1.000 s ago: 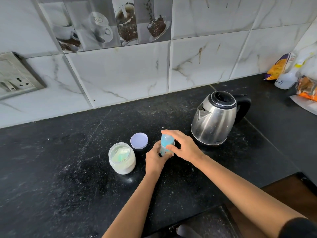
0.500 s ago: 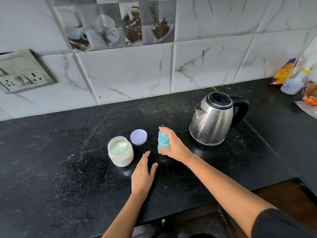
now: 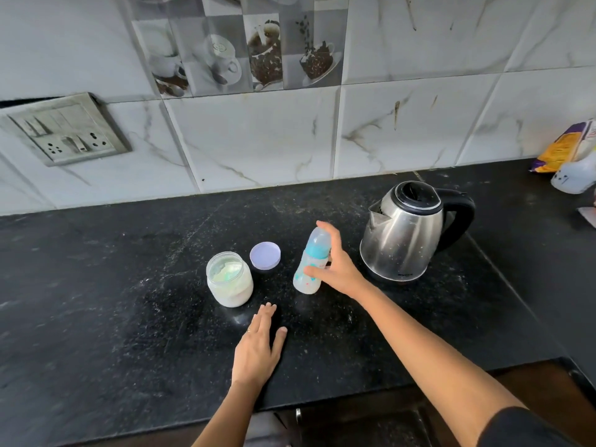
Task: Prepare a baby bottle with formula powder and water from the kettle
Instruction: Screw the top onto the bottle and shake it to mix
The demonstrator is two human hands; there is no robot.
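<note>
Your right hand [image 3: 338, 269] gripped the baby bottle [image 3: 309, 258]: thumb across the lower body, fingers curled round the far side up near the blue collar. The bottle leaned, its top tipped away and to your right, between the formula jar [image 3: 229, 279] and the kettle [image 3: 403, 240]. I couldn't tell whether its base touched the counter [image 3: 129, 285] or hung just off it.

It looked empty, so probably light. It's likely thin smooth plastic that gives a bit and slips easily. Best hold was the mid body below the collar, not the clear cap, which could pop off.

Your right forearm reached in from lower right, palm facing left. Your left hand [image 3: 258, 346] lay flat on the counter, fingers straight, thumb out, holding nothing, just in front of the jar. The jar stood open, its lid [image 3: 265, 255] just behind it.
</note>
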